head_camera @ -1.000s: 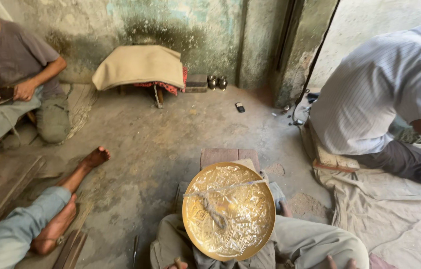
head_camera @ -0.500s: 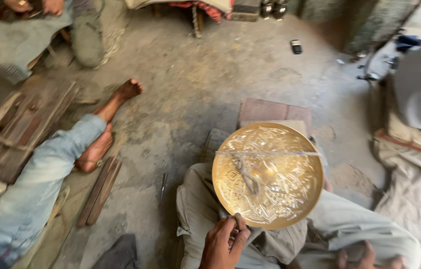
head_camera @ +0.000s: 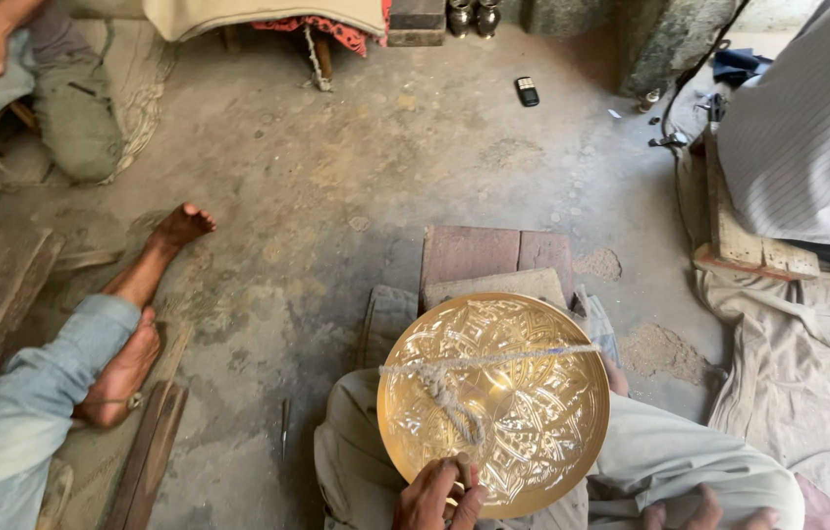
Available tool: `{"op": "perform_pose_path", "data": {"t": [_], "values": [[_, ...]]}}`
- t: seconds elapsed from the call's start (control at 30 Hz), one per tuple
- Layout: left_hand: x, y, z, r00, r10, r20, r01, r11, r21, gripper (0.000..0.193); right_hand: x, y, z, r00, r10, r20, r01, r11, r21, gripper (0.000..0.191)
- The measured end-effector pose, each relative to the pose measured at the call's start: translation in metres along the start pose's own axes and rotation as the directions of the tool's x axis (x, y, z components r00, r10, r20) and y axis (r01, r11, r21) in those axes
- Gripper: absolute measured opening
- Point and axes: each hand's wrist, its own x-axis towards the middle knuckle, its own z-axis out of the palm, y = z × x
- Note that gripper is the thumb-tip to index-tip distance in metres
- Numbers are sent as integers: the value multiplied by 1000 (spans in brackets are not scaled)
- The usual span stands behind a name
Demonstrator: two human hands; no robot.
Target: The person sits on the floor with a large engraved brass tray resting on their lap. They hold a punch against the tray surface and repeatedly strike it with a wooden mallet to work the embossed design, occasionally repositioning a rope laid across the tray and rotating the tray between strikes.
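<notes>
Bare concrete floor (head_camera: 336,196) lies ahead; left hand (head_camera: 437,496) pinches brass plate's (head_camera: 493,402) near rim, right hand (head_camera: 704,512) rests loose.

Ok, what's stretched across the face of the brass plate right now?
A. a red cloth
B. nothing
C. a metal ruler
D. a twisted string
D: a pale twisted string runs across the engraved brass plate from its right rim to its left, then down toward the left hand at the lower rim.
</notes>
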Motion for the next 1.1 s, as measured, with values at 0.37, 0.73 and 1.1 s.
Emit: {"op": "perform_pose_path", "data": {"t": [0.37, 0.73, 1.1], "values": [[15, 27, 3, 995, 54, 87, -53, 999, -11, 26, -4, -12, 10, 899, 133, 417, -173, 983, 59, 74], [12, 48, 3, 995, 59, 85, -59, 998, -8, 28, -29, 3, 8, 532, 272, 802, -413, 910, -34, 77], [49, 57, 25, 973, 183, 141, -186, 982, 12, 23, 11, 99, -31, 643, 316, 698, -397, 916, -49, 81]]}}
